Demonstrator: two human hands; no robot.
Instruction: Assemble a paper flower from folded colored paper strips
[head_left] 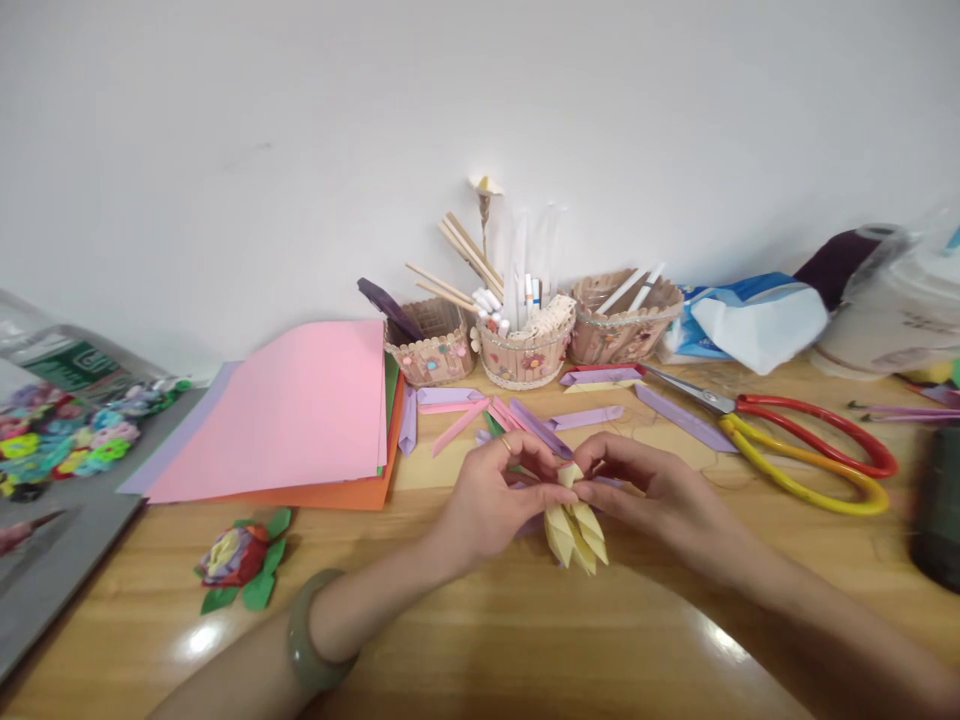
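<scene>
Between my two hands hangs a pale yellow folded-paper piece (576, 535) with several pointed petals facing down. My left hand (499, 490) pinches its upper end from the left, thumb and fingers closed. From the right, my right hand (645, 485) grips the same end, fingertips almost touching the left ones. A purple folded paper strip (538, 428) shows just behind the fingertips; whether it touches them I cannot tell. Folded strips in purple, pink and green lie on the table beyond, among them a lilac strip (686, 418). Part of the purple paper under the hands is hidden.
Red-and-yellow scissors (814, 450) lie to the right. A stack of coloured paper (277, 420) and a finished paper flower (236, 560) are at left. Small decorated baskets (525, 355) stand against the wall. A grey tray (67, 570) holds colourful pieces; a dark container (936, 510) stands far right.
</scene>
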